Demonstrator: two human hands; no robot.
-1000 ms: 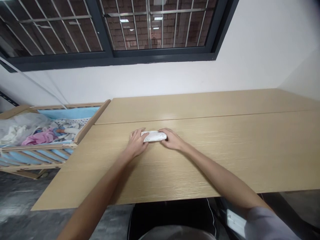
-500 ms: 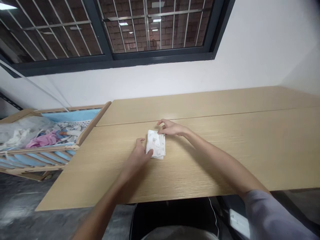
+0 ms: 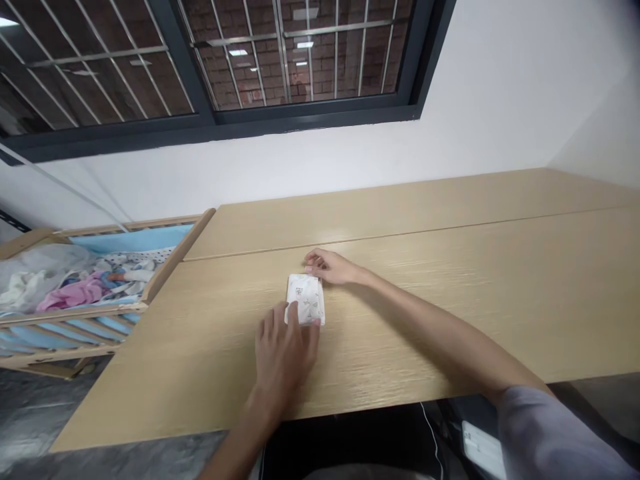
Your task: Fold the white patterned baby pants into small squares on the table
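Left to right:

Wooden crib (image 3: 75, 333) at far left, just off the counter's end. Blue padding (image 3: 130, 239) along its inside. Bedding heap inside: a grey-white cloth (image 3: 37, 277) and a pink garment (image 3: 70, 297), plus smaller mixed items, too jumbled to count. Grey concrete floor (image 3: 35, 407) below it.

Counter (image 3: 450, 320): light wood grain, 2 panels meeting at one long seam (image 3: 380, 239).

Main item: 1 folded white cloth (image 3: 305, 300), small grey print, lying flat on the nearer panel, mid-counter, near the seam. Print too small to read; no legible brand or label on it.

Left hand (image 3: 285, 360): on the near side of the cloth, fingers (image 3: 267, 327) open and spread, tips at its near edge, one fingertip resting on top. Not gripping.

Right hand (image 3: 333, 267): at the far edge of the cloth, fingers (image 3: 313, 257) open and loosely curled, tips touching or just beside the edge; no pinch visible. Grey sleeve (image 3: 555, 433) on that arm at lower right.

Above: 1 dark-framed window (image 3: 205, 120) with metal bars (image 3: 310, 53), brick wall (image 3: 250, 60) behind it, set in a white wall (image 3: 500, 113).

Lower right, below the counter: thin white cable (image 3: 431, 433) and 1 white rectangular item (image 3: 483, 450), blurred, text unreadable.
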